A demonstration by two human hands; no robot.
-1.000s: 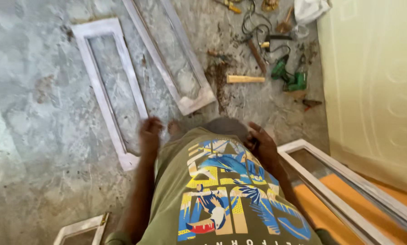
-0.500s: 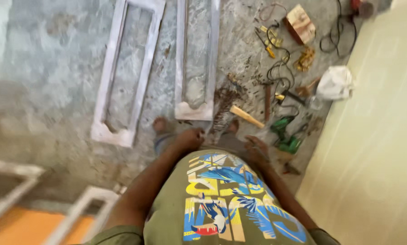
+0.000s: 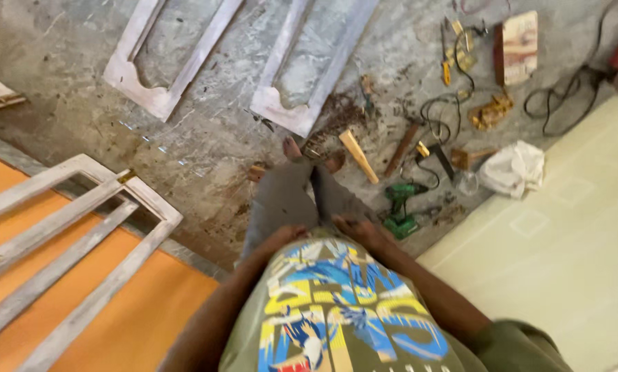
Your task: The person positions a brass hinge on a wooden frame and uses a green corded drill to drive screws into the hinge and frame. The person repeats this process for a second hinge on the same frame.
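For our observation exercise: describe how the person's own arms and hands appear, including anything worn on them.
Both arms are bare from the short olive-green sleeves down. The left hand and right hand are bare too: no gloves, and no watch or rings that can be seen. The olive shirt has a blue, yellow and white print.

Both hands rest at the shirt hem: the left hand (image 3: 285, 238) to the left, the right hand (image 3: 357, 229) just beside it. Ahead of the bare feet lie two wooden frames (image 3: 302, 69) side by side. To the right sit a drill (image 3: 400, 207), a mallet (image 3: 359, 156), and, farther right, what seems a crumpled bag (image 3: 512, 169).
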